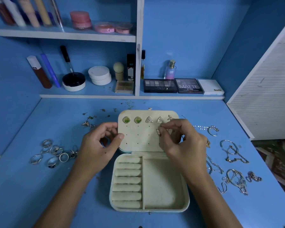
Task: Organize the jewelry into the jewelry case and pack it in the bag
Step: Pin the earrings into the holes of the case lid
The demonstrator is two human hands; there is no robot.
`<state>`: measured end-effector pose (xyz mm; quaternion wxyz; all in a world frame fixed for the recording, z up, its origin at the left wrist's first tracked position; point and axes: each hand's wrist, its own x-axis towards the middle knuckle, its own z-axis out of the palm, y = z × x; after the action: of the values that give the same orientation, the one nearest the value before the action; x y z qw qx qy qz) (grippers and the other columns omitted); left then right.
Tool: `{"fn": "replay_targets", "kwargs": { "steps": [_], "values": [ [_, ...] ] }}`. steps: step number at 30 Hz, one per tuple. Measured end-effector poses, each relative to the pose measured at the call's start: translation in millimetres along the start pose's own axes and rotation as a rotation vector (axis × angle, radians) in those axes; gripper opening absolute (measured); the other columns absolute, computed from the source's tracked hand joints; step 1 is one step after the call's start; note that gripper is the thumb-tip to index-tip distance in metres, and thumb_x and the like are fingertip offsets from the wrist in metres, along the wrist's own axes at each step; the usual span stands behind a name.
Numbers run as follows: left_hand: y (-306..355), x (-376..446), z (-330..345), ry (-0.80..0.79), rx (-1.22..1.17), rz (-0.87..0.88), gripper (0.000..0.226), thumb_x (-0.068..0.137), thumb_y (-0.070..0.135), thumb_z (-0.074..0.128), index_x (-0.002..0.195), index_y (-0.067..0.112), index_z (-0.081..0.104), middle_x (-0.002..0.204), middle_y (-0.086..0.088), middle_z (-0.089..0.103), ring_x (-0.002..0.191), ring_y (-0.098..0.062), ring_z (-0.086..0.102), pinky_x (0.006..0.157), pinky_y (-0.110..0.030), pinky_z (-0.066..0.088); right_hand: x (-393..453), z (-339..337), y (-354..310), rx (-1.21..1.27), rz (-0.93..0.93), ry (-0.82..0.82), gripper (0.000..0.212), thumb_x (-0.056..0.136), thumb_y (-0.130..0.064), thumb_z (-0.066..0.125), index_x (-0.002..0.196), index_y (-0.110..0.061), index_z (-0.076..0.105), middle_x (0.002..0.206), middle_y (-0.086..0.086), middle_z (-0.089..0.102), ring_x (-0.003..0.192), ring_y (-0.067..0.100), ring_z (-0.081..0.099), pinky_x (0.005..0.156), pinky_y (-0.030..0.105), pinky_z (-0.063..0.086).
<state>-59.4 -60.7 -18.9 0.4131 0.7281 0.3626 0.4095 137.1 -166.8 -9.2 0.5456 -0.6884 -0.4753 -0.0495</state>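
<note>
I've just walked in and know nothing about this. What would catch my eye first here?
Probably the open cream jewelry case in the middle of the blue table, with green and triangular earrings pinned along the top of its lid. The right hand pinches a small gold earring at the lid, and the left hand steadies the lid's edge. Rings lie scattered to the left, chains to the right.

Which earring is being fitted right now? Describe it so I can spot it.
Find the open jewelry case on the blue desk; its raised lid carries earrings in a top row. The small gold earring sits below that row, alone, pinched by the right hand.
</note>
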Motion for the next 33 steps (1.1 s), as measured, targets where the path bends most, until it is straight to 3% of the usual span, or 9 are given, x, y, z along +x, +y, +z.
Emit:
{"fn": "replay_targets", "kwargs": {
  "steps": [3, 6, 9, 11, 14, 17, 20, 27, 33],
  "values": [
    [-1.6, 0.1, -0.6, -0.004, -0.004, -0.006, 0.024, 0.076, 0.044, 0.067, 0.099, 0.040, 0.066, 0.089, 0.008, 0.068, 0.081, -0.013, 0.064, 0.073, -0.033, 0.055, 1.5, 0.7, 1.2, -0.020, -0.003, 0.042, 0.017, 0.077, -0.019, 0.080, 0.085, -0.023, 0.066, 0.070, -0.009, 0.063, 0.064, 0.004, 0.053, 0.065, 0.021, 0.043],
    [-2.5, 0.6, -0.4, -0.007, -0.002, 0.004, 0.025, 0.076, 0.045, 0.066, 0.100, 0.037, 0.066, 0.089, 0.008, 0.068, 0.081, -0.013, 0.064, 0.073, -0.036, 0.055, 4.8, 0.0, 1.6, -0.036, -0.019, 0.065, 0.027, 0.075, -0.017, 0.085, 0.093, -0.019, 0.065, 0.097, -0.007, 0.061, 0.091, 0.004, 0.052, 0.080, 0.025, 0.043],
    [-3.5, 1.1, -0.7, -0.015, -0.008, 0.001, 0.024, 0.076, 0.046, 0.066, 0.099, 0.041, 0.065, 0.089, 0.009, 0.067, 0.081, -0.012, 0.064, 0.073, -0.033, 0.055, 8.7, -3.0, 2.5, 0.056, 0.121, -0.055, 0.052, 0.076, -0.021, 0.086, 0.121, -0.024, 0.060, 0.132, -0.006, 0.050, 0.128, 0.011, 0.046, 0.103, 0.041, 0.044],
    [-3.7, 1.4, -0.8, -0.021, -0.003, -0.005, 0.024, 0.076, 0.046, 0.065, 0.099, 0.040, 0.065, 0.089, 0.009, 0.067, 0.081, -0.012, 0.064, 0.074, -0.030, 0.055, 11.4, -3.7, 2.5, 0.155, 0.257, -0.151, 0.068, 0.079, -0.026, 0.083, 0.138, -0.029, 0.050, 0.142, -0.013, 0.044, 0.137, 0.004, 0.039, 0.114, 0.039, 0.037],
    [-3.6, 2.3, -0.8, -0.023, 0.011, -0.006, 0.026, 0.076, 0.045, 0.065, 0.100, 0.035, 0.065, 0.089, 0.008, 0.067, 0.080, -0.012, 0.064, 0.073, -0.028, 0.054, 15.6, -1.7, 1.0, 0.308, 0.445, -0.263, 0.076, 0.082, -0.031, 0.081, 0.147, -0.032, 0.042, 0.144, -0.018, 0.047, 0.134, -0.002, 0.044, 0.115, 0.034, 0.038],
    [-5.6, 3.0, -0.5, -0.037, 0.009, -0.017, 0.028, 0.076, 0.046, 0.064, 0.102, 0.035, 0.066, 0.089, 0.006, 0.067, 0.080, -0.013, 0.064, 0.072, -0.025, 0.053, 20.4, -0.6, 1.8, 0.376, 0.543, -0.324, 0.066, 0.085, -0.025, 0.079, 0.143, -0.027, 0.049, 0.123, -0.008, 0.067, 0.103, -0.001, 0.066, 0.090, 0.022, 0.054],
    [-6.2, 3.5, -0.8, -0.053, 0.009, -0.041, 0.024, 0.078, 0.040, 0.068, 0.101, 0.036, 0.065, 0.091, 0.005, 0.068, 0.082, -0.013, 0.064, 0.074, -0.022, 0.052, 23.7, 0.6, 2.8, 0.471, 0.598, -0.333, 0.048, 0.086, -0.018, 0.077, 0.129, -0.027, 0.058, 0.102, -0.006, 0.073, 0.081, 0.004, 0.069, 0.069, 0.017, 0.050],
    [-7.1, 6.7, 0.1, -0.006, 0.002, -0.110, 0.015, 0.084, 0.026, 0.071, 0.098, 0.031, 0.067, 0.092, 0.010, 0.069, 0.086, -0.011, 0.064, 0.076, -0.021, 0.051, 25.6, 5.1, 4.0, 0.543, 0.599, -0.345, 0.039, 0.087, -0.011, 0.075, 0.120, -0.024, 0.059, 0.090, -0.015, 0.070, 0.078, -0.003, 0.068, 0.067, 0.010, 0.049],
    [-3.4, 34.8, 0.0, 0.162, 0.202, -0.007, 0.012, 0.095, 0.020, 0.063, 0.091, 0.029, 0.069, 0.084, 0.018, 0.068, 0.075, -0.003, 0.060, 0.070, -0.015, 0.046, 23.7, 7.7, 8.0, 0.547, 0.592, -0.353, 0.035, 0.087, -0.014, 0.075, 0.115, -0.027, 0.059, 0.093, -0.015, 0.073, 0.087, 0.002, 0.070, 0.072, 0.014, 0.052]
  ]
}}
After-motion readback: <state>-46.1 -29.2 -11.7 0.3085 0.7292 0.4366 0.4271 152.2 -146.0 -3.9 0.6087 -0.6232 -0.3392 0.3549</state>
